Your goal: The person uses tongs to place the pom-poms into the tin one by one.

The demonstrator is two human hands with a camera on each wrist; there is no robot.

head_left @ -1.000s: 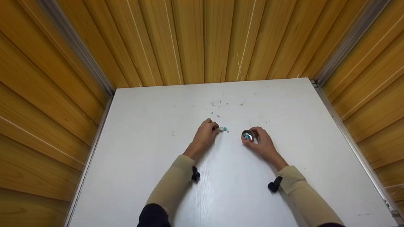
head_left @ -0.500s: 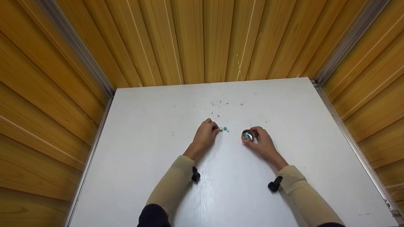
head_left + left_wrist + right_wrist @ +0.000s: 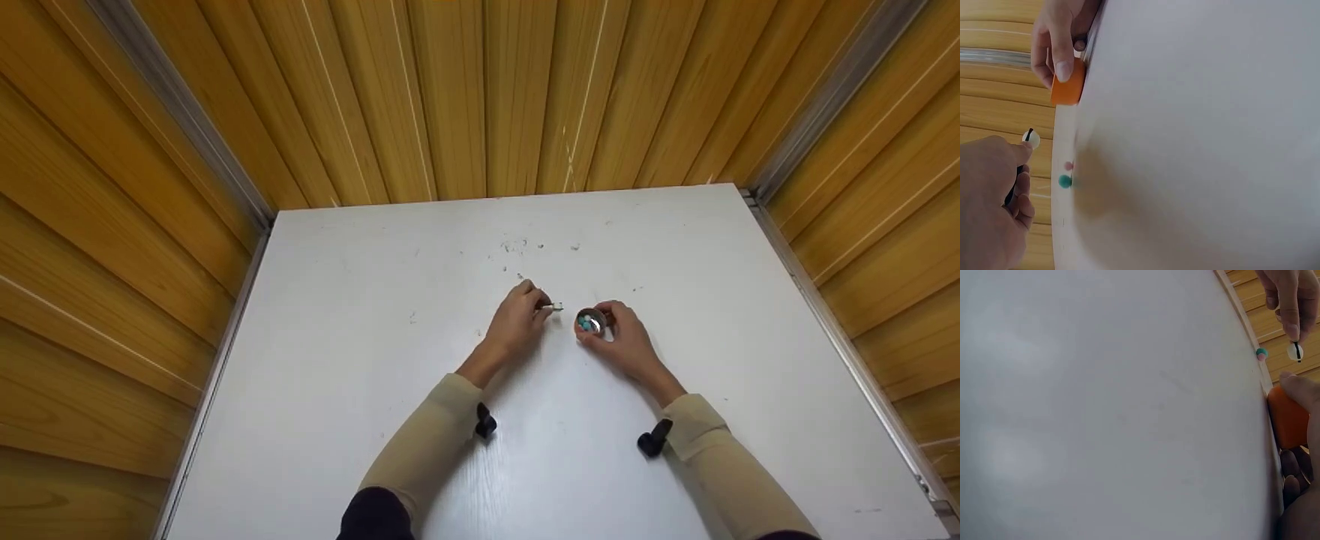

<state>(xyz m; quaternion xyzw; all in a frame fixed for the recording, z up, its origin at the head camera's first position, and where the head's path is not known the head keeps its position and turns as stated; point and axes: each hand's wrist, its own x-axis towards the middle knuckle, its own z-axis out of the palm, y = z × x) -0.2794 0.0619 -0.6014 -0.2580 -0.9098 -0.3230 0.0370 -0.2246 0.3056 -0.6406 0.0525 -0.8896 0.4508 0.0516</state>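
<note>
My left hand [image 3: 516, 322] pinches slim black tweezers [image 3: 1014, 184], their tips on a small white ball [image 3: 1031, 139]. The ball is up off the table, just left of an orange cup [image 3: 1069, 87]. Curled around that cup, the fingers and thumb of my right hand [image 3: 628, 341] keep it standing on the table. Its shiny metallic inside faces up in the head view, with several teal and white balls [image 3: 584, 321] in it. A teal ball [image 3: 1065, 181] and a pinkish ball [image 3: 1068, 166] lie on the table beyond my left hand, hidden behind it in the head view.
Both hands are over a white tabletop [image 3: 337, 337] with dark scuffs toward its far side. Wood-look panel walls [image 3: 450, 97] with metal corner strips rise at the back and both sides. A small black camera is strapped at each wrist.
My left hand has picked the white ball up with the tweezers and moved right, closer to the cup. My right hand and the cup have stayed in place.
</note>
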